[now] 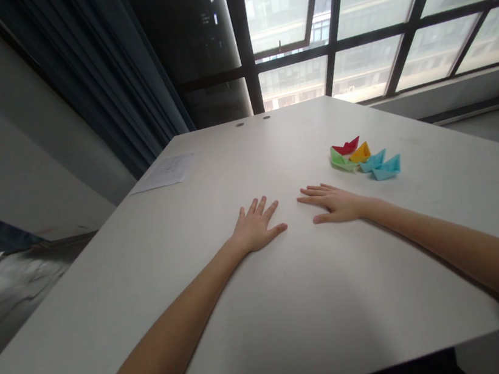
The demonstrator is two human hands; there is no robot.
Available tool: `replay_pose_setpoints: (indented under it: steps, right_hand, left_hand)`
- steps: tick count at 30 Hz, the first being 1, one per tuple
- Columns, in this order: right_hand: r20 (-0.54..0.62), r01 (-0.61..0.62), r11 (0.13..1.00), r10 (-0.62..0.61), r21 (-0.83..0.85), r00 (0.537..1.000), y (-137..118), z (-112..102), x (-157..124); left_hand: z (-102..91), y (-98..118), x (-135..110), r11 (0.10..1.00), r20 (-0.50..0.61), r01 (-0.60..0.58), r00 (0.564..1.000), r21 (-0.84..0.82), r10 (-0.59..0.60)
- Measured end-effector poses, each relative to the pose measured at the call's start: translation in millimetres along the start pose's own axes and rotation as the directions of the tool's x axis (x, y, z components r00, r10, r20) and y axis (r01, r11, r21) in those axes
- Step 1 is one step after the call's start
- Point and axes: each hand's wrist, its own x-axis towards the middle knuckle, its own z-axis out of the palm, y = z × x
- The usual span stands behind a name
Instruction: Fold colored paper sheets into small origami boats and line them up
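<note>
My left hand point(257, 226) lies flat on the white table point(290, 322), its fingers spread and nothing under or in them that I can see. My right hand point(335, 202) also rests palm down with fingers stretched out, pointing left toward the other hand. A gap of bare tabletop separates the two. Beyond my right hand sits a cluster of folded paper boats: a red boat point(346, 148), a yellow boat point(360, 153), a light green boat point(342, 160) and two blue boats, one point(373, 161) behind the other point(387, 168). Neither hand touches them.
A printed sheet of paper point(165, 172) lies near the table's left edge. Two round cable holes, one point(239, 125) left of the other point(267, 117), are at the far edge. Behind stand a dark blue curtain point(100, 65) and large windows point(371, 66).
</note>
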Motion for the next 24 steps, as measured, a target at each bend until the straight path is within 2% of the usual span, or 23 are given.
replay_pose_setpoints:
  steps: [24]
  right_hand:
    - [-0.017, -0.005, 1.0, 0.005, 0.013, 1.0, 3.6, 4.1, -1.3]
  left_hand:
    - [1.7, 1.8, 1.8, 1.0, 0.004, 0.005, 1.0, -0.006, -0.005]
